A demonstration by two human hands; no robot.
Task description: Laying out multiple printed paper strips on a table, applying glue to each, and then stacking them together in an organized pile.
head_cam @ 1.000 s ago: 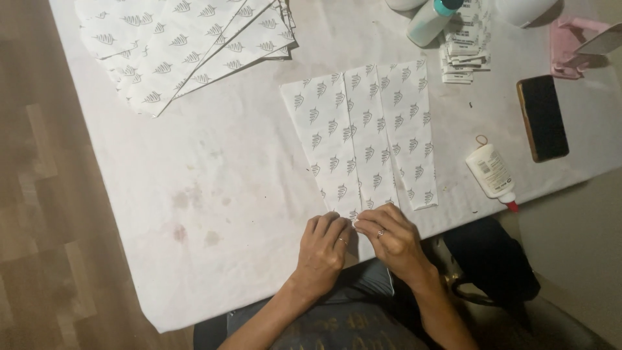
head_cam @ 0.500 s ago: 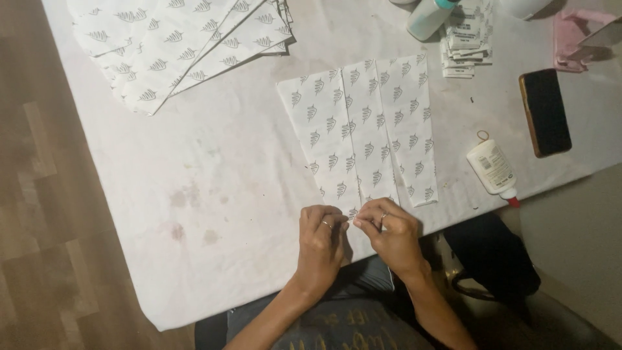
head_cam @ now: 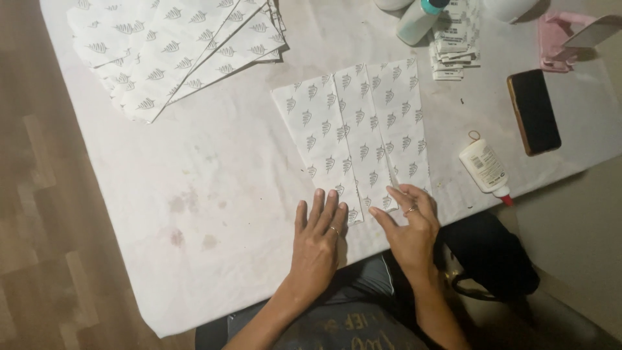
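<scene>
On the white table (head_cam: 194,214) the folded patterned paper (head_cam: 359,139) lies flat, its long axis running from eleven o'clock toward five, near end at the hands. The left hand (head_cam: 317,243) rests open, fingers spread, flat beside the paper's near corner, gripping nothing. The right hand (head_cam: 408,227) presses loosely curled fingertips on the near edge

a white glue bottle (head_cam: 483,167) with a red tip lies on the table just right of the right hand (head_cam: 409,227). a dark phone (head_cam: 534,111) with a black screen lies farther right and up. a pile of small white labels (head_cam: 455,48) sits far above the hands, beside a white bottle with a teal cap (head_cam: 418,18).
</scene>
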